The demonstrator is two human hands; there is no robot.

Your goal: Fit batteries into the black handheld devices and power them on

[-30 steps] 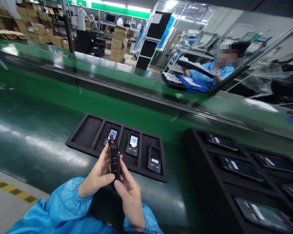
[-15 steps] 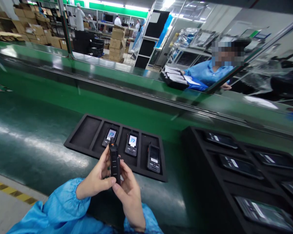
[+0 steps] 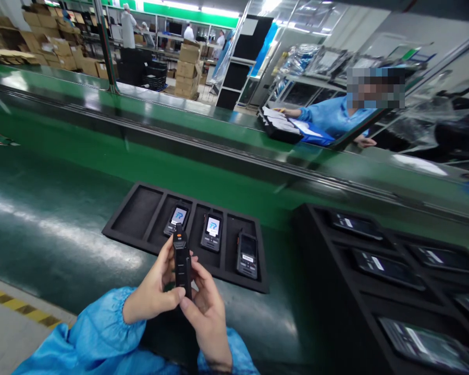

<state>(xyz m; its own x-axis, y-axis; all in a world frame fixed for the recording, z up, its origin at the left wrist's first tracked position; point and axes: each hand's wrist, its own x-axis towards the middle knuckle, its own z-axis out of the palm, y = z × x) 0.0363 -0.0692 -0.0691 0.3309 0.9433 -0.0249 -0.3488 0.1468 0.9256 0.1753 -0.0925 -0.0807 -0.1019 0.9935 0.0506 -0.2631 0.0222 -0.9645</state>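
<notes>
Both of my hands grip a black handheld radio (image 3: 182, 263), turned edge-on so its side and an orange button face me. My left hand (image 3: 152, 291) wraps it from the left, thumb low on the side. From the right, my right hand (image 3: 209, 312) closes on it with the thumb near the bottom. Just beyond lies a black foam tray (image 3: 135, 211) with its leftmost compartment bare. In its other compartments are a radio with a lit logo screen (image 3: 175, 219), a second lit radio (image 3: 211, 233) and a radio with a dark screen (image 3: 247, 255).
At right stands a taller stack of black foam trays (image 3: 316, 271) holding several dark-screened devices (image 3: 386, 268). A rail (image 3: 226, 151) runs across behind the green bench (image 3: 62, 208). Beyond it, a co-worker in blue (image 3: 328, 114) reaches to a black box of white papers (image 3: 281, 133).
The radio in my hands has tipped slightly, showing more of its top end. My hands have barely moved. The co-worker's arm has extended toward the box of papers.
</notes>
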